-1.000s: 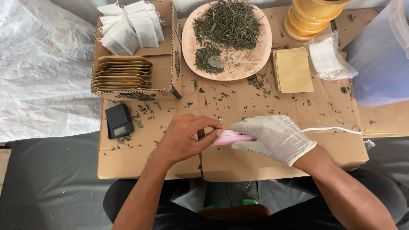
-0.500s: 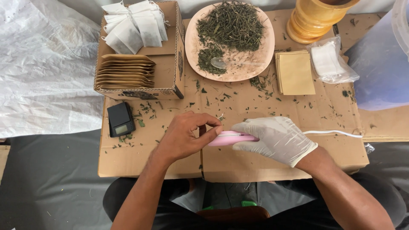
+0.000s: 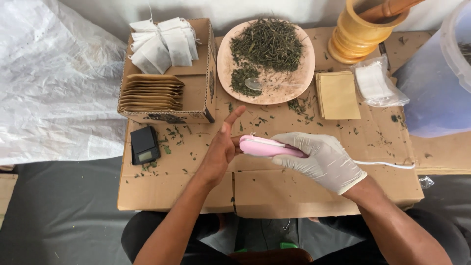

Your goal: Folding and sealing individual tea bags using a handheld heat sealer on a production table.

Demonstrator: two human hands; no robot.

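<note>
A gloved right hand (image 3: 321, 158) held its grip closed around a pink handheld sealer (image 3: 267, 146) at the centre of the cardboard counter (image 3: 294, 191). The bare left hand (image 3: 223, 145), curled over the sealer's tip a moment earlier, had spread open, fingers pointing to one o'clock toward the plate of dried leaves (image 3: 267, 59), suggesting the press was finished.

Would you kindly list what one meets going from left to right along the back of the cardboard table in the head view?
Cardboard box holding white sachets → pink plate of dried leaves → stack of tan envelopes → clear bag of white pads.
</note>
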